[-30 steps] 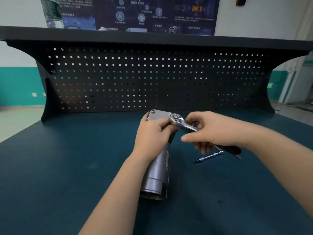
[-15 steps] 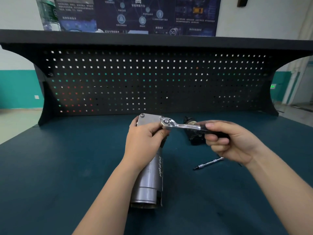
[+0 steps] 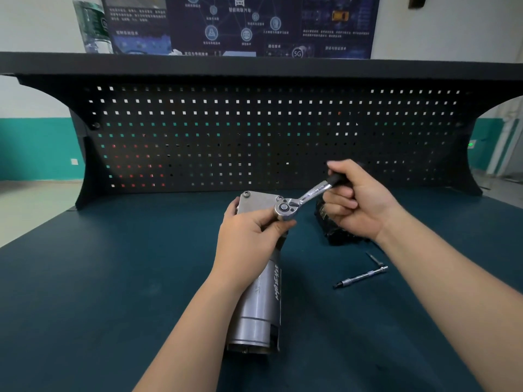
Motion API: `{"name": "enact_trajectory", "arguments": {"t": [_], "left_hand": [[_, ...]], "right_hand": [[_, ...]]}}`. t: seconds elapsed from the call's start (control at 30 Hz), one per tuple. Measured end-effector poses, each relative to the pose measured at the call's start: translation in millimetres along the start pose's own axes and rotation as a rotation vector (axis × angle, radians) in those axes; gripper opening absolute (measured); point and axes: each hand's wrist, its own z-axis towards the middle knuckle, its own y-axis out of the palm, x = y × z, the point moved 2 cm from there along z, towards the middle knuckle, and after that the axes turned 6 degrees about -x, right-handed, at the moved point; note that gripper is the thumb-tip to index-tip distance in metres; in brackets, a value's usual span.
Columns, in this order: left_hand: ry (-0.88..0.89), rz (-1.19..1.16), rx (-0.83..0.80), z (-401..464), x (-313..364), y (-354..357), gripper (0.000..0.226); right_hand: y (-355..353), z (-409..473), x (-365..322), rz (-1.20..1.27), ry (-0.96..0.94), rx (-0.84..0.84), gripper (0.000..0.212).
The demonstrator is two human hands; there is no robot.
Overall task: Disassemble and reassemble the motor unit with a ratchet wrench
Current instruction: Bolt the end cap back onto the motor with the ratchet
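Note:
A grey cylindrical motor unit [image 3: 261,304] lies lengthwise on the dark green bench, its square flange plate [image 3: 256,202] at the far end. My left hand [image 3: 249,239] grips the motor just below the flange, the thumb touching the ratchet head. The ratchet wrench [image 3: 304,198] sits with its round head on the flange's right corner, its handle angled up to the right. My right hand [image 3: 358,203] holds the black handle grip, fingers curled round it. The bolt under the head is hidden.
A black motor part [image 3: 329,230] lies behind my right hand. A slim extension bar [image 3: 360,277] with a short bit beside it rests on the bench [image 3: 113,278] to the right. A black pegboard [image 3: 254,137] closes the back, and a water bottle [image 3: 93,24] stands on its shelf.
My right hand has swung the wrench handle from pointing right and towards me to up and away, pivoting on the head. My left hand has stayed on the motor.

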Motion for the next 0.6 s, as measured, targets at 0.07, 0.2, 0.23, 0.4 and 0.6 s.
{"name": "enact_trajectory", "arguments": {"t": [0.07,0.2,0.23,0.4,0.6], "left_hand": [[-0.025,0.013,0.011,0.7,-0.4,0.3,0.03],[-0.025,0.01,0.005,0.6,-1.9,-0.2,0.02],[-0.021,0.021,0.0,0.0,-1.3,0.1,0.02],[-0.01,0.071,-0.022,-1.6,3.0,1.8,0.036],[-0.005,0.06,0.005,-0.3,-4.3,1.6,0.031]], "right_hand": [[-4.3,-19.6,14.1,0.051,-0.148,0.011,0.036],[1.1,-67.6,53.4,-0.165,-0.441,0.01,0.023],[1.4,-68.0,53.6,-0.143,-0.44,0.055,0.02],[-5.6,-14.1,12.6,0.1,0.009,0.158,0.029],[5.9,-21.7,29.4,0.172,-0.158,0.126,0.031]]}}
